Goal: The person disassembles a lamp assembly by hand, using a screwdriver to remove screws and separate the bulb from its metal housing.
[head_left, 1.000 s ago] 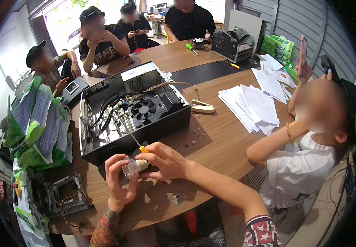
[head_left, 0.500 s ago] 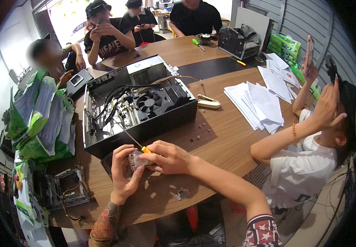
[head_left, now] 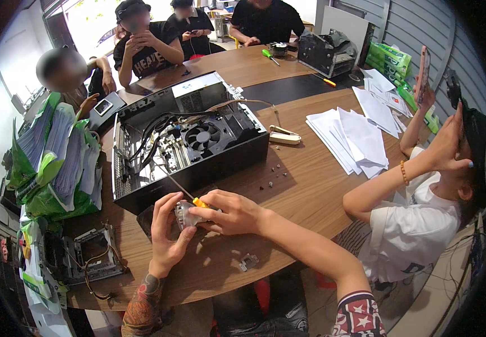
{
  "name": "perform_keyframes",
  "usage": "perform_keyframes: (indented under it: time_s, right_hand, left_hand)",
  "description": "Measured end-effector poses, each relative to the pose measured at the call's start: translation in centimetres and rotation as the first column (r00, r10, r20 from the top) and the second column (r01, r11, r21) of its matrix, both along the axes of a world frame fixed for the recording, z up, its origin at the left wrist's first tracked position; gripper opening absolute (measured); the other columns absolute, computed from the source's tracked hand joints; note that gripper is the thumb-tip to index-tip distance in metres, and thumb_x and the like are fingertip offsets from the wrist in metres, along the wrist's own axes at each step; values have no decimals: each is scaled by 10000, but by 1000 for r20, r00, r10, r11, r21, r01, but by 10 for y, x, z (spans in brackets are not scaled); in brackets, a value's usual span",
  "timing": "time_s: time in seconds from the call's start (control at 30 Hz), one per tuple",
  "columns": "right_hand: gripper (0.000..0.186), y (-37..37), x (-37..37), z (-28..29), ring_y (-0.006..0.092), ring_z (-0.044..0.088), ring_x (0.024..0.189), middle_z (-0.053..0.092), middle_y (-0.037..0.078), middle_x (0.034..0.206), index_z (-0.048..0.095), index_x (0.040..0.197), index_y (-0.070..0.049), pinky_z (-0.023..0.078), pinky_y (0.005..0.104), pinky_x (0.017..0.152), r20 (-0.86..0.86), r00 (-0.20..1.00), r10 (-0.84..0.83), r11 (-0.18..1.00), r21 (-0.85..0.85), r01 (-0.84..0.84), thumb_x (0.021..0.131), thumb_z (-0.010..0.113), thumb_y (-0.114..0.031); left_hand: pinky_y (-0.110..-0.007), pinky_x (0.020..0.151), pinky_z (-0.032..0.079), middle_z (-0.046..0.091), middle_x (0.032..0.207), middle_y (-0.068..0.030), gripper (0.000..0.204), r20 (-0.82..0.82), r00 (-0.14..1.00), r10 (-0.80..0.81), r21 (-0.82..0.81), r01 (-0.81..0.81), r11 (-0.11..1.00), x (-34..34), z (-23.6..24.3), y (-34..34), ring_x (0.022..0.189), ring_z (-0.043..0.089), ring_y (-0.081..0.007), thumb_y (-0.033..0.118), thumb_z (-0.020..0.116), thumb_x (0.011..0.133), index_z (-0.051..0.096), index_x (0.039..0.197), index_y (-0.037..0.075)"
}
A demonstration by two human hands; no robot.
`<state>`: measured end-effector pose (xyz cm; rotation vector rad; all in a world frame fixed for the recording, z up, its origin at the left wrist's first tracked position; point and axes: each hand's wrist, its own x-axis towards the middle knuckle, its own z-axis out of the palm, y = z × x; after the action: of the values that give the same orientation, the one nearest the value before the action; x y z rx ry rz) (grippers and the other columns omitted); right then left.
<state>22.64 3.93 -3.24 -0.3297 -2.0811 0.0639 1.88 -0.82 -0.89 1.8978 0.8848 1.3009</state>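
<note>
My left hand point(head_left: 167, 236) grips a small clear, rounded object point(head_left: 185, 217) near the table's front edge, just in front of an open black computer case point(head_left: 243, 157). My right hand point(head_left: 229, 216) is curled round a screwdriver with a yellow handle point(head_left: 200, 202), its fingers also against the clear object. The long shaft points up-left over the case's near wall; where its tip rests, I cannot tell. Inside the case are a black fan point(head_left: 201, 137), dark cables and a circuit board. A small metal piece point(head_left: 248, 262) lies below my right hand.
Green bags of paper point(head_left: 52, 163) and a metal frame with wires point(head_left: 88, 261) are at left. Papers point(head_left: 355, 146), screws point(head_left: 271, 184) and a stapler-like tool point(head_left: 285, 136) lie rightward. A person point(head_left: 411, 241) sits close at right holding a phone; several others sit across the table point(head_left: 237, 64).
Both my hands sit slightly higher in the picture, with the clear object turned within them. The person at right has moved a hand from the face up to the head. The view has shifted slightly.
</note>
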Motion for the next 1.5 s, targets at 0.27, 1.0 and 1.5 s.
perform_keyframes:
  time_s: [0.27, 1.0, 1.5]
  right_hand:
    - [594, 1, 2, -3, 286, 631, 948, 587, 105, 1061, 517, 1339, -114, 551, 379, 846, 8, 1000, 27, 1000, 3, -27, 795, 755, -96]
    - [468, 6, 1, -4, 268, 624, 905, 590, 108, 1027, 538, 1304, -66, 549, 359, 812, 118, 993, 24, 994, 100, -36, 857, 669, -120]
    - [522, 4, 0, 0, 250, 625, 852, 555, 88, 1003, 564, 1275, -57, 564, 347, 779, 176, 984, -8, 984, 178, -23, 773, 699, -102]
  left_hand:
    - [-370, 1083, 375, 390, 1395, -148, 610, -96, 995, 1, 12, 0, 1000, 2, 1, -1, 1290, 443, -253, 243, 659, 932, 424, 1438, -4]
    - [-360, 1071, 366, 433, 1321, -159, 597, -90, 995, 53, -70, -59, 996, -5, -2, 1, 1241, 467, -268, 207, 655, 877, 476, 1405, -7]
    - [-397, 1029, 395, 451, 1228, -168, 431, -139, 990, 17, 92, -4, 996, -7, -5, 6, 1169, 483, -314, 114, 701, 867, 500, 1236, 15]
